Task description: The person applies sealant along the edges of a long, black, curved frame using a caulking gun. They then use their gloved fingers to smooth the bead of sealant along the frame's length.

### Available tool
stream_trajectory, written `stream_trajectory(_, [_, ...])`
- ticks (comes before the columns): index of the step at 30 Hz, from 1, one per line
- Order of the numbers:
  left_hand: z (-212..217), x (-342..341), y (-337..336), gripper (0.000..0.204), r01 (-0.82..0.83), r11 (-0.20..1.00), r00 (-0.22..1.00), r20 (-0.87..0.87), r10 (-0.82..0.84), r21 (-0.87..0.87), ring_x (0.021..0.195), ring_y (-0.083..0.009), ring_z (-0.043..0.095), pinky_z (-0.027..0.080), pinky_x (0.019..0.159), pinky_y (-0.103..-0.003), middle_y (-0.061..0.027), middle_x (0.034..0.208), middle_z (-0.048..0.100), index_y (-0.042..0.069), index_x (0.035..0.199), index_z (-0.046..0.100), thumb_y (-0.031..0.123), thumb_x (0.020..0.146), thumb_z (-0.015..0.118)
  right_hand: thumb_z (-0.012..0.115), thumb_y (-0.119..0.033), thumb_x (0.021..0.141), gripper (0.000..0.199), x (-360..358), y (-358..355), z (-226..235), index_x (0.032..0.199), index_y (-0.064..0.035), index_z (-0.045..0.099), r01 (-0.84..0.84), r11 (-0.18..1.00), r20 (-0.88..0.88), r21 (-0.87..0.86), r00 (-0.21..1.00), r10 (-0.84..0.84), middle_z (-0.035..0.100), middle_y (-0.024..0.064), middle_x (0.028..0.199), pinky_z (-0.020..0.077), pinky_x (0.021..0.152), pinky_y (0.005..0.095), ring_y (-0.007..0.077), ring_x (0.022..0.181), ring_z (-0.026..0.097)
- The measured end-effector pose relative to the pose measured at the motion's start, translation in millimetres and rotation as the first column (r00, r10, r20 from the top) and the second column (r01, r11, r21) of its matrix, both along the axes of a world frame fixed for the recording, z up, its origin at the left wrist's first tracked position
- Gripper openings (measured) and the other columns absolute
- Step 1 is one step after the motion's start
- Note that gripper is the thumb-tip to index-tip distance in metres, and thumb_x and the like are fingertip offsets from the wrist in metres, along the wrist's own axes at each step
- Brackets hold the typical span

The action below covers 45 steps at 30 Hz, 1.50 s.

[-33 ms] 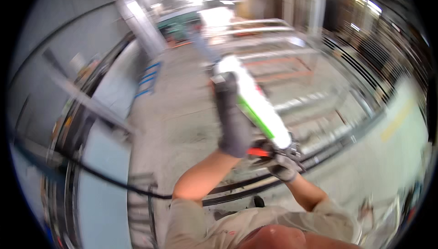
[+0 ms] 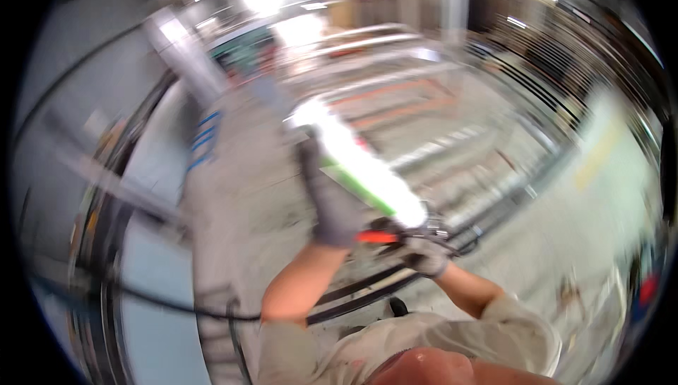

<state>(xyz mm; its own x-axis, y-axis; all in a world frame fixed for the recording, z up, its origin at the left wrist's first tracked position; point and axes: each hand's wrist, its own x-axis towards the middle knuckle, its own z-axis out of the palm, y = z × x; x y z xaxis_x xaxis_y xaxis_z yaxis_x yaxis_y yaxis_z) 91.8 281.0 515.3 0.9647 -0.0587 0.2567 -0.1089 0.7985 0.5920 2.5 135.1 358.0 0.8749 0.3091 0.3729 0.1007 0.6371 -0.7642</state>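
Observation:
A long white tube with a green stripe [image 2: 371, 173] slants across the middle of the view, its far end washed out by glare. It resembles a sealant cartridge, but blur keeps me from telling. My left hand [image 2: 328, 198], in a grey glove, holds the tube along its left side toward the far end. At the tube's near end, my right hand [image 2: 425, 254], gloved too, is closed around a dark and metallic fitting [image 2: 439, 230]. An orange-red part [image 2: 378, 237] sticks out leftward from there. Its exact shape is smeared.
Beyond the tube, low racks of pale and orange bars [image 2: 395, 95] stand on the concrete floor [image 2: 240, 194]. Light-blue panels [image 2: 159, 293] lie at left beside a grey wall. A dark hose or cable [image 2: 162, 304] runs near my left arm. A pale green sheet [image 2: 600, 166] is at right.
The whole scene has shifted left in the view and turned slightly. Both hands and the tube shift left with it; the grip looks the same.

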Motion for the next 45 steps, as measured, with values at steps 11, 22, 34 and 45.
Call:
stream_trajectory(11, [-317,-40,-5,0.052,-0.007,0.998,0.778,-0.626,0.049,0.068,0.092,-0.0256,0.064,0.051,0.089,-0.053,-0.0021,0.100,0.062,0.019,0.113,0.058,0.065,0.092,0.044,0.075,-0.023,0.091,0.077,-204,-112,-63,0.153,-0.0036,0.033,0.492,0.781,-0.089,-0.384,0.823,-0.562,0.054,0.0142,0.141,0.0477,0.102,0.0377,0.0220,0.120,0.059])
stream_trajectory(22, [-356,-108,3,0.073,-0.295,0.955,0.666,-0.713,0.216,0.015,0.098,-0.0289,0.061,0.048,0.093,-0.052,-0.0052,0.103,0.063,0.016,0.110,0.061,0.080,0.083,0.039,0.061,-0.037,0.099,0.062,-133,-144,-157,0.144,0.0005,0.042,0.416,0.766,-0.123,-0.490,0.837,-0.534,0.062,0.0128,0.129,0.0531,0.092,0.0346,0.0217,0.108,0.064])
stream_trajectory(34, [-333,-172,64,0.057,-0.616,0.692,0.740,-0.578,0.344,-0.376,0.074,-0.0282,0.059,0.053,0.075,-0.045,-0.0079,0.083,0.061,0.010,0.097,0.057,0.067,0.091,0.048,0.071,-0.022,0.093,0.052,-123,-43,-143,0.138,-0.0013,0.054,-0.549,0.690,-0.506,-0.472,0.809,0.298,0.062,0.0033,0.118,0.0460,0.083,0.0269,0.0109,0.097,0.055])
stream_trajectory(45, [-382,-136,167,0.064,-0.653,0.413,0.751,-0.613,0.246,-0.635,0.072,-0.0281,0.062,0.054,0.076,-0.046,-0.0101,0.076,0.062,0.008,0.094,0.057,0.071,0.089,0.052,0.065,-0.004,0.088,0.051,-24,59,-171,0.138,-0.0044,0.053,-0.691,0.302,-0.465,-0.656,0.686,0.559,0.061,0.0086,0.127,0.0475,0.098,0.0346,0.0189,0.113,0.059])
